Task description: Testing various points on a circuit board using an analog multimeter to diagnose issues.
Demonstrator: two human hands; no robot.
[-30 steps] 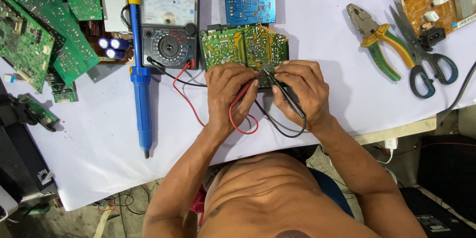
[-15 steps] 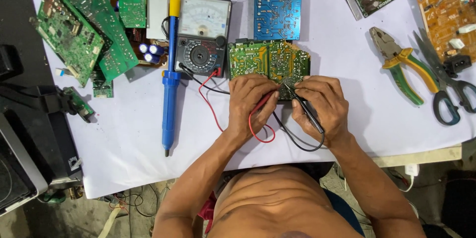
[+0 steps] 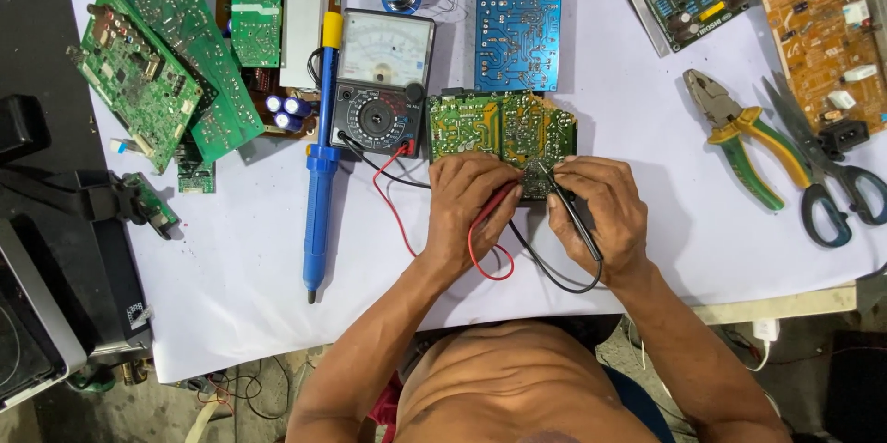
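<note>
In the head view, near the middle of the frame, the left hand [image 3: 471, 203] pinches the red probe [image 3: 494, 205] and the right hand [image 3: 601, 212] pinches the black probe [image 3: 575, 212] — both tips rest on the small green circuit board [image 3: 504, 133] lying flat on the white desk [image 3: 240, 267]. To do this well, I think both tips should sit still on the tiny shiny dots and not slip. The board looks bumpy and hard, the wires thin and bendy — the boxy meter [image 3: 381, 78] with its round dial sits just left of it.

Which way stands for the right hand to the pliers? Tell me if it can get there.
Probably yes: bare white table lies between the right hand and the pliers. But its fingers hold the black probe, which it would likely put down first.
</note>
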